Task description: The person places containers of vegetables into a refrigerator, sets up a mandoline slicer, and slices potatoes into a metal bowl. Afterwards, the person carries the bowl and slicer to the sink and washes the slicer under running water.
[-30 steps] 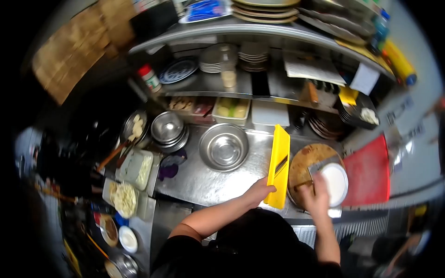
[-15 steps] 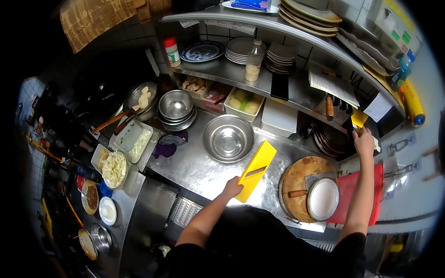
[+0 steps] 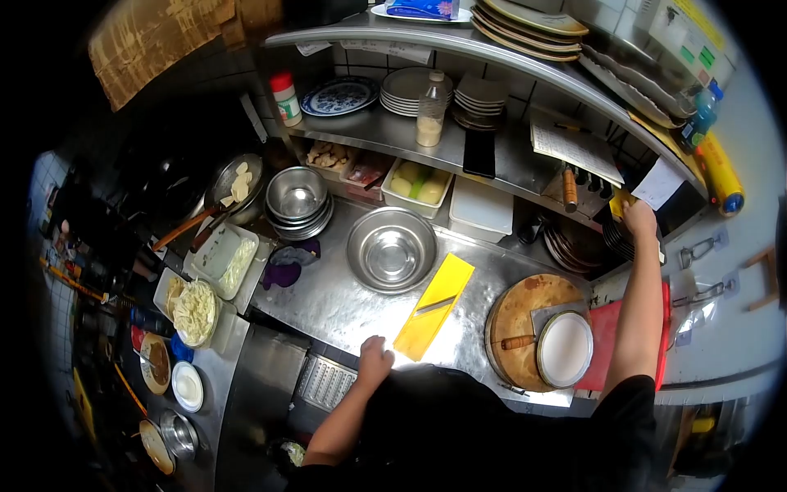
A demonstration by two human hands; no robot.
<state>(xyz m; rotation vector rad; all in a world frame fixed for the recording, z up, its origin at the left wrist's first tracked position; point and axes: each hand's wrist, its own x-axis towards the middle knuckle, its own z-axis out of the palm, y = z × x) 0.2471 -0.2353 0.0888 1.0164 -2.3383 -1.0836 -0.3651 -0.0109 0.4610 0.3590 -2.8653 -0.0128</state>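
Note:
A yellow mandoline slicer (image 3: 434,307) with a slanted metal blade lies on the steel counter. My left hand (image 3: 375,361) is beside its near end, slightly apart from it, fingers curled in with nothing visible in them. Far to the right, my right hand (image 3: 639,218) reaches to the knife rack under the shelf. Its fingers are closed on a flat yellow object (image 3: 619,202), mostly hidden by the hand and the rack. A wide steel bowl (image 3: 392,249) stands behind the slicer.
A round chopping board (image 3: 512,316) bears a cleaver (image 3: 518,342) and a white bowl (image 3: 567,349). Beside it is a red board (image 3: 602,348). Stacked steel bowls (image 3: 297,197) and a tub of potatoes (image 3: 416,185) stand at the back. Shredded cabbage (image 3: 195,313) is at left.
My left hand has let go of the mandoline slicer and drawn back to the left. The slicer now rests on the counter. My right hand remains at the rack by the yellow object.

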